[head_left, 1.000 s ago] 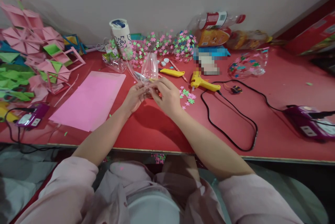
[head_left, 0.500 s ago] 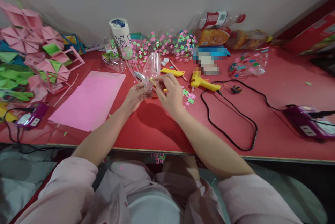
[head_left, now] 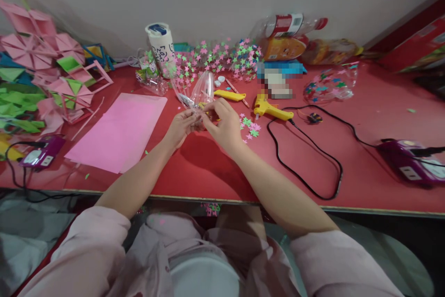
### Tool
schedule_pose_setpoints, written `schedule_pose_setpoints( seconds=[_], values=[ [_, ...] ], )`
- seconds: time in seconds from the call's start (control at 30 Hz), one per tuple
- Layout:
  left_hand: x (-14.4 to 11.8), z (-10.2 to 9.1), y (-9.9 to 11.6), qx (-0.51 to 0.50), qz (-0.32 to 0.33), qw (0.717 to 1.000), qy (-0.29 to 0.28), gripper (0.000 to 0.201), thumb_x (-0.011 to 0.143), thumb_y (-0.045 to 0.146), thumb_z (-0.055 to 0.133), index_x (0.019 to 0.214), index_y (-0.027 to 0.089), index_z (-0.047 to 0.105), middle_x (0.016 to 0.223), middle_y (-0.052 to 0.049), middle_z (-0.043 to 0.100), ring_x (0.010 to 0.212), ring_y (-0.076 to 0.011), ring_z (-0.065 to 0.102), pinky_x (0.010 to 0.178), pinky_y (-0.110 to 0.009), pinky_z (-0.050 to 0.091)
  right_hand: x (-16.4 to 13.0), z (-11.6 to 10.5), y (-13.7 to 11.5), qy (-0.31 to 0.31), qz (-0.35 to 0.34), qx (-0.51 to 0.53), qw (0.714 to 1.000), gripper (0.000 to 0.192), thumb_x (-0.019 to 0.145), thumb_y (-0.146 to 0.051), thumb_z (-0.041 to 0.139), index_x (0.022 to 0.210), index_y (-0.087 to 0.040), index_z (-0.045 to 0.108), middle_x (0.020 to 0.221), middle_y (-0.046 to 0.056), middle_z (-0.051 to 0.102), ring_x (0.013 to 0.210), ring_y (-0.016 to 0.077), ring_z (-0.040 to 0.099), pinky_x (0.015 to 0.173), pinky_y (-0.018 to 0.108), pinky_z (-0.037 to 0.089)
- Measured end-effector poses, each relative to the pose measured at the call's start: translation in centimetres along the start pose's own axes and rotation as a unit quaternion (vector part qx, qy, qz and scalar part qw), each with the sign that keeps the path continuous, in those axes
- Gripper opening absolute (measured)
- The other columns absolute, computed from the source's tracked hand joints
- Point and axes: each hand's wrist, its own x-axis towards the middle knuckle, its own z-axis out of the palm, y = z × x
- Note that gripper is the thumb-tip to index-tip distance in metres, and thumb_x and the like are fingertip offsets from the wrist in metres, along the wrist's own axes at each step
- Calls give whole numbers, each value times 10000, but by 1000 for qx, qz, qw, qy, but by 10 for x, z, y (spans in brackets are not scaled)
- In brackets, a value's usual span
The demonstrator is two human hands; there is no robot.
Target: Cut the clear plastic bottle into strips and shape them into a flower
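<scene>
- the red table (head_left: 347, 167) runs left to right, with the work going on at its middle.
- a pink sheet (head_left: 120, 130) lies flat to the left of the hands; folded pink and green paper shapes (head_left: 41, 79) pile up at the far left.
- a yellow glue gun (head_left: 269, 110) lies right of the hands, its black cord (head_left: 306, 148) looping toward the near edge.
- the clear bottle piece (head_left: 203, 92) is held just above the table at the centre; its long axis tilts up and away, wide end pointing far and slightly right, narrow end down at the fingers.
- the left hand (head_left: 179, 126) pinches that narrow end, fingers closed on the plastic.
- the right hand (head_left: 224, 125) has its fingertips closed on the same end; what else it grips i cannot tell.
- against half a second ago the bottle piece keeps the same lean, and the right hand has edged left, nearer the left hand.
- loose paper stars (head_left: 249, 126) lie just right of the right hand.
</scene>
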Motion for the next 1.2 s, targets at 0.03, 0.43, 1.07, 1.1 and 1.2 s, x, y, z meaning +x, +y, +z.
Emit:
schedule_pose_setpoints(
  seconds=[0.03, 0.43, 1.07, 1.1, 1.2],
  values=[
    [0, 0, 0, 2, -2, 1000, 1, 282, 667, 345, 809, 794, 146, 656, 634, 18, 631, 533, -71, 569, 565, -210, 474, 0, 0, 1, -5, 1, -4, 1000, 74, 847, -143, 562, 826, -211, 583, 808, 16, 568, 698, 148, 541, 654, 291, 465],
    [-2, 0, 3, -27, -22, 999, 11, 257, 652, 301, 802, 779, 134, 653, 621, 12, 633, 535, -75, 580, 542, -194, 467, 0, 0, 5, -48, -48, -6, 998, 149, 889, -144, 521, 821, -195, 644, 832, 44, 616, 758, 163, 589, 680, 289, 471],
    [-2, 2, 6, -34, -24, 999, 9, 251, 667, 282, 800, 842, 129, 703, 737, -33, 718, 641, -101, 650, 648, -220, 521, -1, -4, 0, 24, -38, -20, 999, 230, 855, -100, 472, 933, -212, 657, 890, 51, 639, 784, 172, 599, 697, 303, 503],
    [-2, 2, 7, -33, -26, 999, 13, 245, 680, 275, 792, 858, 131, 705, 743, -33, 719, 645, -101, 652, 650, -222, 521, 0, -5, 0, 30, -28, -24, 999, 240, 861, -101, 468, 945, -220, 659, 901, 49, 640, 803, 176, 603, 714, 309, 504],
    [-2, 3, 7, -29, -31, 999, 15, 240, 683, 266, 792, 867, 136, 708, 741, -24, 714, 647, -98, 653, 652, -223, 518, 1, -6, -1, 23, -16, -29, 999, 256, 875, -104, 460, 977, -225, 662, 923, 51, 639, 837, 181, 610, 742, 318, 504]
  ],
)
